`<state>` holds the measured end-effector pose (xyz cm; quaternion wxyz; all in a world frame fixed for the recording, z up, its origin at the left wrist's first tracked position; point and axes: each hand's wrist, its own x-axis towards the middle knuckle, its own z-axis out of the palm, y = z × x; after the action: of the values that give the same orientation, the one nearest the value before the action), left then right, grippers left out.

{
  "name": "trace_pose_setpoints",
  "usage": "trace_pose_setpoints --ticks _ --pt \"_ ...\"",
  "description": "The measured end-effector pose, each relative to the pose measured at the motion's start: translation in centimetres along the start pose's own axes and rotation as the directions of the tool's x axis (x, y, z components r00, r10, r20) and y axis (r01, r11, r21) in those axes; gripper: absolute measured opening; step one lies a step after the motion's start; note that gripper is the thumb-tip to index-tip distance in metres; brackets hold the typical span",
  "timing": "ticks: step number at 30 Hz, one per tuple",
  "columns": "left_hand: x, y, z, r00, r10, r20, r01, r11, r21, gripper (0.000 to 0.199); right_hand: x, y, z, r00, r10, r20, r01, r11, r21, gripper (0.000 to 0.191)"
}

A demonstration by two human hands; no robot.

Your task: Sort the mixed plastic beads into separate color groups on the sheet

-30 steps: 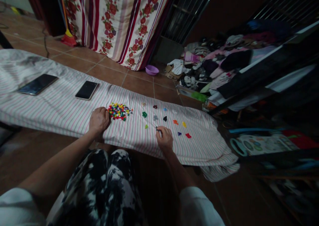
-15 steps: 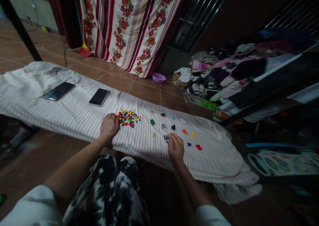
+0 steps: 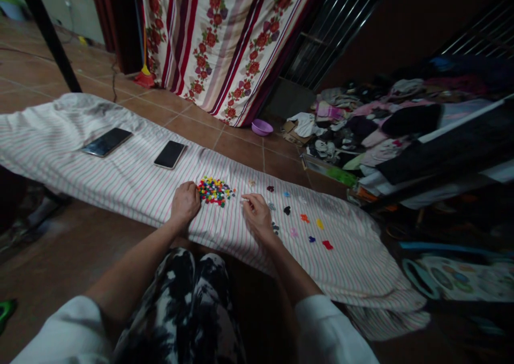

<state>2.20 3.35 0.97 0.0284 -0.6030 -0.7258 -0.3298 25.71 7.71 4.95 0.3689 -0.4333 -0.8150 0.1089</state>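
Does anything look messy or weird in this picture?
The jumbled heap of clothes at the far right looks messiest, because things lie every which way. On the striped cloth, nothing looks spilled: the mixed pieces lie together beside the left hand, and little groups sit apart by colour, like the red group.

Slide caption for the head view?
Left hand beside mixed pile of bead-like pieces, right hand near single-colour clusters, over striped cloth.
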Motion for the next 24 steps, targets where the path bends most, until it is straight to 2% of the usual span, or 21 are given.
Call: trace_pose_setpoints --ticks 6,10,15,24 --pt "0.1 0.0 0.0 1.000 -0.018 -0.006 0.018 0.999 -0.038 0.028 3.7 -1.0 4.9 0.987 0.038 0.157 -0.021 0.994 -0.111 0.023" --pt "0.1 0.0 0.2 1.000 -0.014 -0.009 0.014 0.999 -0.044 0.028 5.3 -1.6 7.1 0.971 0.089 0.220 -0.044 0.979 -0.200 0.022" --pt "0.1 -0.1 0.3 1.000 -0.012 -0.006 0.011 0.999 -0.038 0.028 6.5 -2.4 8.0 0.945 0.136 0.299 -0.052 0.961 -0.271 0.022" --pt "0.1 0.0 0.1 1.000 0.002 -0.019 -0.003 0.998 -0.058 0.027 7.0 -2.8 9.1 0.937 0.110 0.330 -0.018 0.962 -0.271 0.019"
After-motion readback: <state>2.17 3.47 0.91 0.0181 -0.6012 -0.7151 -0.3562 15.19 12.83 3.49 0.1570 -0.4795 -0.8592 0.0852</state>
